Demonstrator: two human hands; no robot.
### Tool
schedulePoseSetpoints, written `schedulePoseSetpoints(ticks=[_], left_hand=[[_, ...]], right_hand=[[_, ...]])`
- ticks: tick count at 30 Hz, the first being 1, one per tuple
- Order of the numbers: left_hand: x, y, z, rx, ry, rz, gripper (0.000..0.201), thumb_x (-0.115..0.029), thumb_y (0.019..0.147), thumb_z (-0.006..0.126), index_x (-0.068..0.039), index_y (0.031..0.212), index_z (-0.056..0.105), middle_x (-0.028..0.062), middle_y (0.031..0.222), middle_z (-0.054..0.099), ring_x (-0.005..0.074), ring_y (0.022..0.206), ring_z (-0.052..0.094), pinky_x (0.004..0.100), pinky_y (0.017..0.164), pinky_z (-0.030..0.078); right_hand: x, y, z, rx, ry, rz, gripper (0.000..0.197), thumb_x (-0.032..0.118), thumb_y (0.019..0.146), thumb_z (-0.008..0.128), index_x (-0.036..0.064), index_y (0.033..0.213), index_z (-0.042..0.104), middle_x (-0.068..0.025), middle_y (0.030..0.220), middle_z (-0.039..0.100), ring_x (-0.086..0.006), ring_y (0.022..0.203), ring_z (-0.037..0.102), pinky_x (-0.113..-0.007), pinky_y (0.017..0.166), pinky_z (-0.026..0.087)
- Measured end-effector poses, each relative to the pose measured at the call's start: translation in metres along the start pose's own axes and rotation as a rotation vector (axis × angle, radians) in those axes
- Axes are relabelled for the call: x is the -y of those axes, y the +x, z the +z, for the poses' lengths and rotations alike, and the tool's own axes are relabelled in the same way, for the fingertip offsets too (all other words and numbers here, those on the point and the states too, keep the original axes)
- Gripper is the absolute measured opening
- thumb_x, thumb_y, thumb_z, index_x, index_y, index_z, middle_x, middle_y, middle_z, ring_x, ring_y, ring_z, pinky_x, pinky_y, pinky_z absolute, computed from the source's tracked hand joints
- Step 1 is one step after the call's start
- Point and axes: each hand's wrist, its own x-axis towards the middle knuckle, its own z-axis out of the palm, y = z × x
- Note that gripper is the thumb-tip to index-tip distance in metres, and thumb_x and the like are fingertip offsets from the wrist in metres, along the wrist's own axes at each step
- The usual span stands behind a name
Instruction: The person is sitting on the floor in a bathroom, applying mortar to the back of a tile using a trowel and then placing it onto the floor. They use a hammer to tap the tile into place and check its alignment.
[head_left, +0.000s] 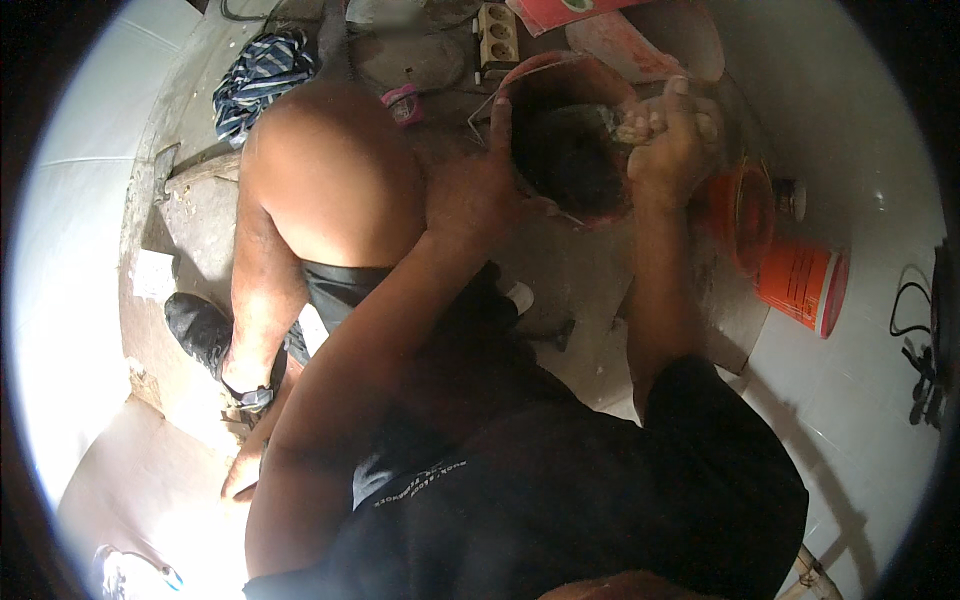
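A reddish bucket [632, 95] with a thin wire handle stands in front of me, its inside dark. My left hand [478, 190] is at its left side, the thumb lying along the rim and the other fingers mostly hidden; it appears to hold the bucket. Over the right rim, my right hand [672, 140] is closed in a fist, thumb up. Something pale and thin reaches from that fist into the bucket, but I cannot make out what it is.
Right of the bucket are an orange container [738, 220] and an orange-red tub [800, 285] on its side. Beyond stand a pale power strip [497, 38] and a reddish translucent basin [690, 40]. A striped cloth [262, 80] and a pink object [403, 104] lie near my bent knee.
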Motion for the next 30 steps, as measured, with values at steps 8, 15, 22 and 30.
schedulePoseSetpoints(ticks=[8,15,22,30], left_hand=[[0.013,-0.007,0.014,-0.173,0.229,0.132,0.101,-0.031,0.086,0.07,0.001,0.163,0.014,0.0233,0.099,0.07,0.0369,0.088,0.069,0.0529,0.094,0.051],[0.076,-0.125,-0.036,-0.316,0.531,0.512,0.063,-0.033,0.101,0.054,-0.016,0.159,0.04,0.009,0.156,0.048,0.0256,0.15,0.036,0.0552,0.125,0.02],[0.151,-0.239,0.0,-0.304,0.134,0.213,0.051,-0.047,0.1,0.06,-0.035,0.149,0.055,-0.0086,0.172,0.021,0.0249,0.16,0.011,0.0591,0.127,0.009],[0.16,-0.37,0.036,-0.199,-0.993,-0.353,0.045,-0.037,0.109,0.052,-0.005,0.138,0.064,0.0146,0.132,0.069,0.0228,0.126,0.059,0.0362,0.11,0.042]], right_hand=[[0.006,0.028,-0.015,-0.185,-0.644,0.22,0.048,0.036,0.092,0.078,-0.0004,0.119,0.062,-0.0121,0.1,0.067,-0.0219,0.087,0.063,-0.036,0.071,0.054],[0.087,0.016,0.091,-0.02,-1.137,-0.525,0.038,0.032,0.101,0.068,0.0009,0.123,0.066,-0.0148,0.104,0.072,-0.0272,0.102,0.07,-0.038,0.087,0.056],[0.071,0.033,0.298,0.664,-0.352,-0.222,0.041,0.034,0.094,0.073,0.0071,0.124,0.065,-0.0037,0.103,0.066,-0.013,0.08,0.059,-0.031,0.068,0.053],[0.088,0.05,0.483,0.936,0.015,0.012,0.083,0.072,0.088,0.066,-0.0029,0.123,0.066,-0.0098,0.105,0.069,-0.0142,0.083,0.058,-0.028,0.068,0.049]])
